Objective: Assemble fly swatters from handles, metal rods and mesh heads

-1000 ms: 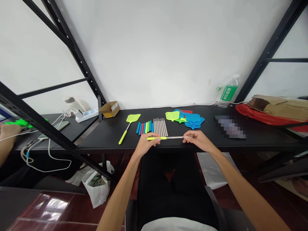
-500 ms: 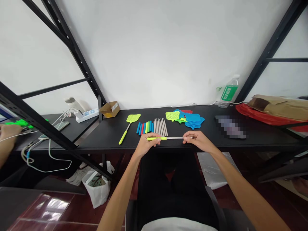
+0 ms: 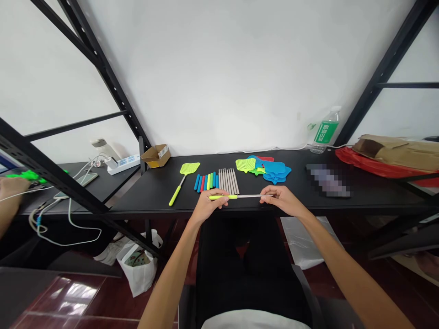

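My left hand (image 3: pixel 209 204) is closed on the yellow-green grip of a swatter handle (image 3: pixel 224 197), held level over the near edge of the black table (image 3: pixel 154 187). My right hand (image 3: pixel 279 200) pinches the far end of its thin metal rod (image 3: pixel 252 196). Just behind lie a row of coloured grips (image 3: pixel 206 181), a row of bare metal rods (image 3: pixel 229 180), and a pile of blue, green and red swatter heads (image 3: pixel 265 167). A finished yellow-green swatter (image 3: pixel 183 181) lies to the left.
A small cardboard box (image 3: pixel 157 155) and a green-labelled water bottle (image 3: pixel 324 131) stand at the back. Red and brown bags (image 3: pixel 387 157) fill the right end. Another person's hand (image 3: pixel 10 187) works at the left table among cables. A white bag (image 3: pixel 137 267) sits on the floor.
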The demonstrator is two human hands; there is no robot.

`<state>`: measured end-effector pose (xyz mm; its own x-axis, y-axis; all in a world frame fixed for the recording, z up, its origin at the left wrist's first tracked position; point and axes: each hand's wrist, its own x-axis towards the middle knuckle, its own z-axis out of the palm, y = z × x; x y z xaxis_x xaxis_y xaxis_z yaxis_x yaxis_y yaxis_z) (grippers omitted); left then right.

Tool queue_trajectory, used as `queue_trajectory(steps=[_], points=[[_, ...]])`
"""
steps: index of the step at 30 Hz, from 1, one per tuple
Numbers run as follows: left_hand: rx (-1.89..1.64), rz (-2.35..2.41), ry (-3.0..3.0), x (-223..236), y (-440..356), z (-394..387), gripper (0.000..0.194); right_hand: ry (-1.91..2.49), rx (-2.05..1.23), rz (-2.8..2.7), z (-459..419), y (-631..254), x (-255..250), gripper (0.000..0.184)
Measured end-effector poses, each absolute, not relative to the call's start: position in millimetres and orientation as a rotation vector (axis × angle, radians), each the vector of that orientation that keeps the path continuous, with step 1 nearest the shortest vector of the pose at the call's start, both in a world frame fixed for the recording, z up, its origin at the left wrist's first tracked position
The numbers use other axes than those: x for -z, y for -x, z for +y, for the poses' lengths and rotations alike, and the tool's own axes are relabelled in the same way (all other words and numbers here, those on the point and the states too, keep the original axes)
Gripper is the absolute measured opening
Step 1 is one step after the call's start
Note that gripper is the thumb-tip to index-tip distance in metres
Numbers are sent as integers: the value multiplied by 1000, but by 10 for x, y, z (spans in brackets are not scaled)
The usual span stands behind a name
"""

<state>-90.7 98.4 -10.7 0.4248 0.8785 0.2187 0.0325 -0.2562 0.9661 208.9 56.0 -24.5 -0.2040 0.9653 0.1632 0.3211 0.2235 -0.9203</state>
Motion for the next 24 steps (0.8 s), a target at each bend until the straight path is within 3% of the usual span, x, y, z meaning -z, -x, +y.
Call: queue_trajectory(steps=[24], points=[[-1003, 790, -1631, 121, 901, 992, 31, 1203, -964, -1740, 540, -2079, 214, 34]])
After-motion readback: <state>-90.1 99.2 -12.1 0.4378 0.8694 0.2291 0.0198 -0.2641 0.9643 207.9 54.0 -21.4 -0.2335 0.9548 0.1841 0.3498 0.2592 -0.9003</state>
